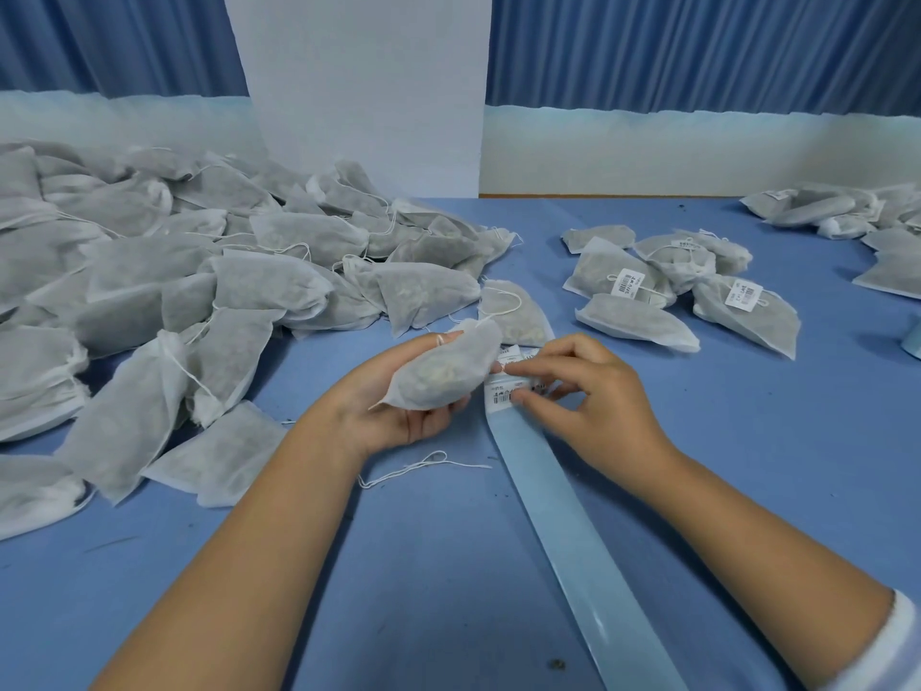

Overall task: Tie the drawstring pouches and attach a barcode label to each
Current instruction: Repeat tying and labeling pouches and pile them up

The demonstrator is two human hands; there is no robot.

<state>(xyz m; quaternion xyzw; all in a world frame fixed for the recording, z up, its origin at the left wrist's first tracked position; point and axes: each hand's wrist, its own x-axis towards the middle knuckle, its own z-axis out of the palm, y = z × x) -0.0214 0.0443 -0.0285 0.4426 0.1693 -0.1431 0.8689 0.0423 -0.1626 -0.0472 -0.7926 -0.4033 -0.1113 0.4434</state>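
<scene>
One white mesh drawstring pouch (443, 371) of pale dried bits sits clasped in the left grip (398, 391). Just beside it, the right grip (583, 391) pinches one white barcode label (503, 396) on one glossy pale-blue backing strip (573, 531). A heap of unlabelled pouches (174, 271) crowds the blue tabletop (747, 441) left of the grips; about six labelled pouches (673, 286) lie beyond the right one.

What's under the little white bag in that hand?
The left hand cradles the pouch from below, fingers curled round its near edge. Its right end hides part of the label strip; what lies beneath there is hidden.
</scene>
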